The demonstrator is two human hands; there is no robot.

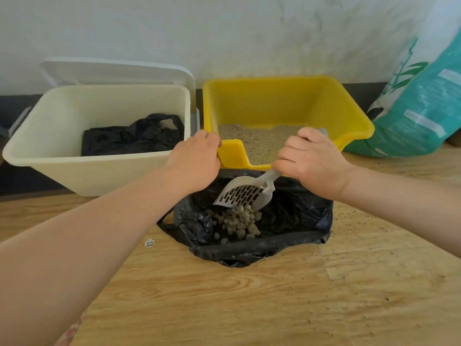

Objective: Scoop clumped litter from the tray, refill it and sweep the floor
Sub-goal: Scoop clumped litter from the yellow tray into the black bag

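Gripped in the right hand (311, 161), the slotted grey scoop (245, 193) tilts down over the black bag (294, 221), where pale litter clumps (239, 224) lie. Left hand (197, 158) curls over the yellow tray (287, 101)'s front-left rim; sandy litter (262, 143) sits inside.

tray: yellow litter tray (287, 101) against the wall, sandy litter (262, 143) inside
left hand: left hand (197, 161) grips the tray's front left corner
right hand: right hand (311, 161) holds a grey slotted scoop (245, 193) – tipped down in front of the tray
bag: black bag (299, 221) just in front of the tray, clumps (239, 223) in it
bin: cream bin (99, 131) left of the tray – dark bag inside
sack: teal sack (424, 103) right of the tray
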